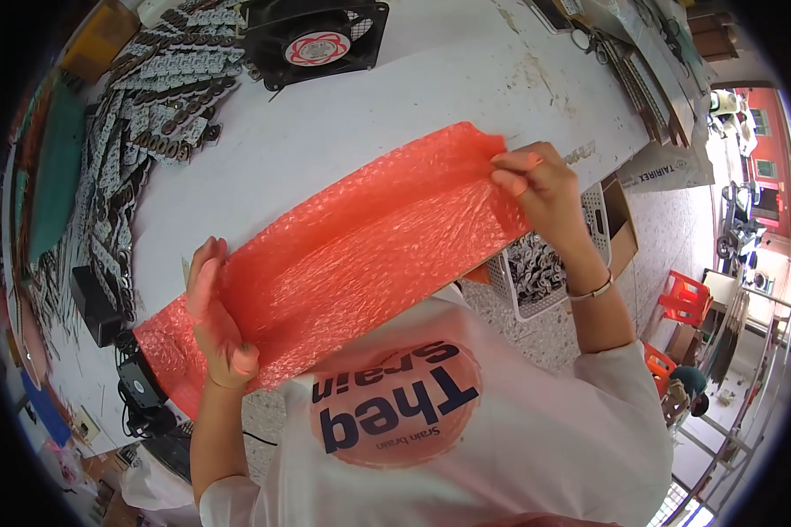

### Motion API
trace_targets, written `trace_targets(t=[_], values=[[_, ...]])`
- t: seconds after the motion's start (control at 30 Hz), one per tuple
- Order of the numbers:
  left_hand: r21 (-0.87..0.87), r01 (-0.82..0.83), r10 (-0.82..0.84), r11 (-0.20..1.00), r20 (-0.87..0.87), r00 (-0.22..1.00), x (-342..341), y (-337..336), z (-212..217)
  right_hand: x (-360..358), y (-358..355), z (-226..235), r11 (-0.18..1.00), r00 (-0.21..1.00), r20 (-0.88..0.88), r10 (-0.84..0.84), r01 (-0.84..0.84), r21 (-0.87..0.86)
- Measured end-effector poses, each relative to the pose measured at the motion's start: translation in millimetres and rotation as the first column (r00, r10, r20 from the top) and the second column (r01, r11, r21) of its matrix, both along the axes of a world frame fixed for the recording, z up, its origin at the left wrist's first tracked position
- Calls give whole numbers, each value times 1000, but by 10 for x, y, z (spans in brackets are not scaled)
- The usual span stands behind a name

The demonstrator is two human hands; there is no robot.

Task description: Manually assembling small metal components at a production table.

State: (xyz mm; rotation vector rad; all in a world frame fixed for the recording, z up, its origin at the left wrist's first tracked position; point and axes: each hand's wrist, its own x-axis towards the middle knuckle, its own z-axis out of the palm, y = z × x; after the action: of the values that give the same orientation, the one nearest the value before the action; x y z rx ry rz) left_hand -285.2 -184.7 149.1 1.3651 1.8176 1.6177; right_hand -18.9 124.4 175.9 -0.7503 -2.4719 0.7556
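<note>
A long sheet of red-orange bubble wrap (351, 255) is stretched between my two hands above the edge of a white worktable (395, 97). My left hand (215, 316) grips the sheet's lower left part, thumb on top. My right hand (536, 184) pinches the sheet's upper right edge with its fingertips; a thin bracelet sits on that wrist. The sheet sags slightly in the middle and covers the table's near edge.
A black square fan (315, 39) stands at the table's far side. Several packed strips of small dark parts (163, 97) lie piled at the left. A white basket (536, 272) of parts sits on the floor below the table. Red plastic stools (685, 299) stand at right.
</note>
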Motion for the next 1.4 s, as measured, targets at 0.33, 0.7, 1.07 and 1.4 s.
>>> trace_targets(t=[0.33, 0.7, 1.07, 1.4], values=[[-31, 5, 0, 1000, 170, 985, -123, -83, 56, 153, 8, 449, 981, 980, -52, -193, 193, 12], [7, -84, 75, 996, 359, 930, -190, -72, 12, -6, -300, 39, 990, 996, 66, 61, -69, 120], [-260, -10, 11, 966, 5, 1000, -94, -10, 272, 291, 304, 194, 988, 988, 105, -117, 104, 116], [35, 581, -498, 813, -475, 726, 882, 1348, 1164, 241, 194, 175, 983, 978, 167, -128, 103, 152]])
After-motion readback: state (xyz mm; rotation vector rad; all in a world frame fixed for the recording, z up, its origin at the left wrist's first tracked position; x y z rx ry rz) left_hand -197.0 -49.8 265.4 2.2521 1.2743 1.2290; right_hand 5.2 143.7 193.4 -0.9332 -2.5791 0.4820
